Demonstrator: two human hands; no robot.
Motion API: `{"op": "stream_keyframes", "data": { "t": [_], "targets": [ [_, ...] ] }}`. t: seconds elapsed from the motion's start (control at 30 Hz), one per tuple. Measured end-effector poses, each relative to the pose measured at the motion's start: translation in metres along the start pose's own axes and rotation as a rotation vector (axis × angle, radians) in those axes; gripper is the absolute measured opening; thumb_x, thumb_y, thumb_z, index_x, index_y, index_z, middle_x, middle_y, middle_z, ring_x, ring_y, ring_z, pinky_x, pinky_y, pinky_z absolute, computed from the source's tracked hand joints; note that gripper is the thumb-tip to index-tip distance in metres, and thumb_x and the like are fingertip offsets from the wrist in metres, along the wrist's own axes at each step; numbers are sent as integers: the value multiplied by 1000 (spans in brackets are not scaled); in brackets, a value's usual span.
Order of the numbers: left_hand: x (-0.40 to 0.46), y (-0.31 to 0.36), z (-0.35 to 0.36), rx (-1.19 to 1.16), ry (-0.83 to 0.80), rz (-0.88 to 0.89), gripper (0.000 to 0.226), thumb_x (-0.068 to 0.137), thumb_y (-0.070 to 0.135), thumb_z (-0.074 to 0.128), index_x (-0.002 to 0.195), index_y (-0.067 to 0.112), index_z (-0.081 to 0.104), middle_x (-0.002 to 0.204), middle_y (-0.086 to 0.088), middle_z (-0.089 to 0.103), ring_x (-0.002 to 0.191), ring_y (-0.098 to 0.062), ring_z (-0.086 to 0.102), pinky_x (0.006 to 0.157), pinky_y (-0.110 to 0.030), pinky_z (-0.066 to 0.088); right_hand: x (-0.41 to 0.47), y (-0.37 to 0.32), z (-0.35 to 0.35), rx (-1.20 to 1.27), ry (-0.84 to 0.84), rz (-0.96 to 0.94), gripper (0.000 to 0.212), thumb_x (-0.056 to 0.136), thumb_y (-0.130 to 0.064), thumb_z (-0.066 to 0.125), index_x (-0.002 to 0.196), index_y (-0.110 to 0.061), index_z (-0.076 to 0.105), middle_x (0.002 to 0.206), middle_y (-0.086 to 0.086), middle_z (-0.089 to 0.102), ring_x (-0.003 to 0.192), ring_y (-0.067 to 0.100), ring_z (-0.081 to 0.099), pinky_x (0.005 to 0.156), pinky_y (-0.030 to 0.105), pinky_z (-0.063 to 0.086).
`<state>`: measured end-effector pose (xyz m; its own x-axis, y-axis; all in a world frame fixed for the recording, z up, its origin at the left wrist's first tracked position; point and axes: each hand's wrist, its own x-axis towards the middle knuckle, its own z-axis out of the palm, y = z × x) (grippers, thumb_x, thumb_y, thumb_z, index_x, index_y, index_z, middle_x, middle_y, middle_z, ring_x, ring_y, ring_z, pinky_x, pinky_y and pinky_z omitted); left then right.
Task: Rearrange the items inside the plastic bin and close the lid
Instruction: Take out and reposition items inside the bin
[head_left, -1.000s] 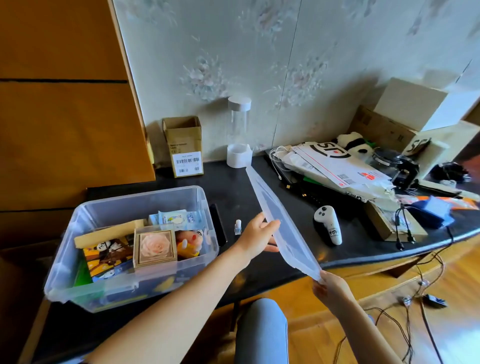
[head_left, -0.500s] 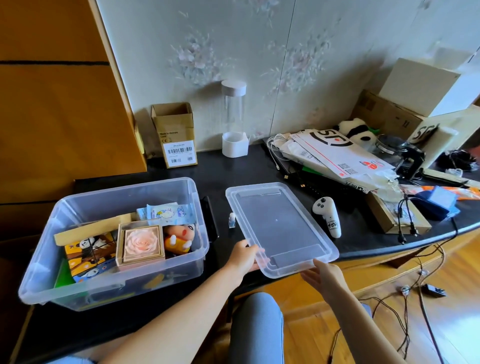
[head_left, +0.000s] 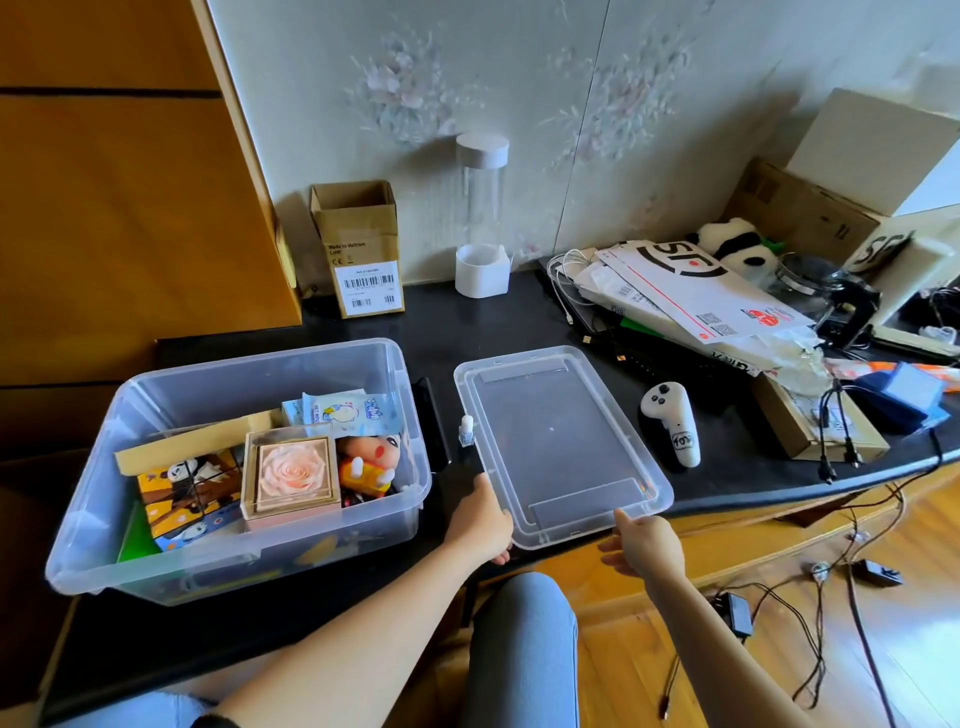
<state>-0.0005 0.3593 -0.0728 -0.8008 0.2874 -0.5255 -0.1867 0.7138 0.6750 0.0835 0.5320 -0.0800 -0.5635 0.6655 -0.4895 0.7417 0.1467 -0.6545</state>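
The clear plastic bin (head_left: 156, 400) stands open on the black table (head_left: 431, 322) at the left. It holds a pink rose box (head_left: 293, 475), a panda picture box (head_left: 187, 493), a small doll (head_left: 369, 462), a blue-white packet (head_left: 345, 413) and a tan cardboard piece. The clear lid (head_left: 558, 441) lies flat to the bin's right, its near end over the table edge. My left hand (head_left: 483, 525) grips the lid's near left corner, fingers curled under. My right hand (head_left: 644, 545) touches the near right corner with the thumb, fingers loose below.
A small vial (head_left: 466, 431) and a black phone (head_left: 434, 421) lie between bin and lid. A white controller (head_left: 670, 421) lies right of the lid. Behind are a cardboard box (head_left: 358, 249), a clear tube (head_left: 482, 218), mail envelopes (head_left: 691, 296), cables and boxes.
The lid was held up on edge in both hands, then was laid flat on the table beside the bin. Both hands stay at its near corners.
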Motion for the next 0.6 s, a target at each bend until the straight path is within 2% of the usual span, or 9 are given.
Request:
{"op": "stream_keyframes", "data": {
  "t": [0.17,0.4,0.5,0.53,0.6],
  "targets": [
    [2,-2,-3,-49,30,13,41,98,10,40,136,16,26,95,-14,66,52,-12,61,42,-19,50,3,-4,5,-17,29,-26,46,98,-31,45,66,-5,66,60,4,68,55,17,65,48,23,48],
    [-8,-3,-10,-61,-6,3,47,99,17,43,140,12,21,96,-12,66,60,-15,63,48,-20,52,-1,-6,2,5,33,-36,45,97,-33,46,64,-7,61,57,5,67,51,15,62,46,22,45],
    [-23,-1,-19,120,31,80,31,98,24,41,125,8,36,103,-12,66,81,-26,69,70,-34,58,-6,-11,4,-28,45,-96,48,97,-32,45,58,-8,59,50,2,63,46,13,57,46,23,42],
    [-29,1,-24,156,17,141,22,98,25,41,114,10,43,98,-10,66,81,-25,69,74,-36,57,-8,-16,7,-25,50,-130,46,96,-31,46,58,-9,58,48,1,61,45,12,55,46,23,41],
    [-41,6,-37,145,-43,294,13,97,28,44,97,16,50,77,1,63,63,-16,68,64,-29,56,-13,-31,16,5,46,-206,42,95,-29,49,59,-10,59,47,0,59,44,12,54,47,23,41]
  ]
}}
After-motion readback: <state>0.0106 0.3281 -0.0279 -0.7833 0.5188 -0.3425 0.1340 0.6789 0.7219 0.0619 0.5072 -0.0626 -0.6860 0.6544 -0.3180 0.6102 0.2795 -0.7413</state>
